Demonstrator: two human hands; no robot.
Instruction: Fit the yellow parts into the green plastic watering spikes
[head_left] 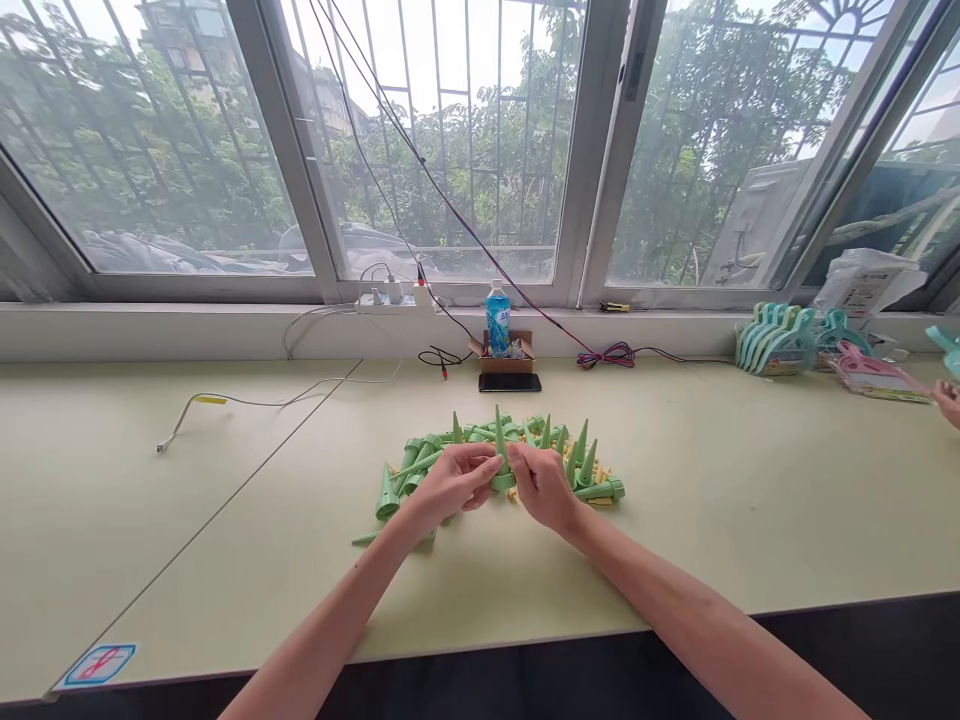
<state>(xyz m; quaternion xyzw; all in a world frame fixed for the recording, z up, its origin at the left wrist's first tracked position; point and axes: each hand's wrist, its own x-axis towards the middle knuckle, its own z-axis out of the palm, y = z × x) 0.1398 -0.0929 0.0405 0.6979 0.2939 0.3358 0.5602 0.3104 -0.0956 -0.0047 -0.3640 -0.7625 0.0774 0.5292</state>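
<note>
Over the middle of the table, a green plastic spike (pixel 500 440) is held upright, its point up and its wide collar at the bottom. My left hand (pixel 456 480) pinches it from the left between thumb and fingers. From the right, my right hand (pixel 546 486) is closed against the same spike, thumb pressed to it; whether a small part is also in those fingers is hidden. Around and behind both hands lies a pile of similar green spikes (pixel 426 447), some standing, others on their sides. Small yellow pieces (pixel 602 474) are scattered among them.
Behind the pile are a black phone (pixel 510 382) and a small cardboard box (pixel 507 366) with a blue bottle (pixel 498 318). Cables (pixel 611 354) run along the back. Plastic clips (pixel 776 338) stand at the right, near another person's hand (pixel 948 402).
</note>
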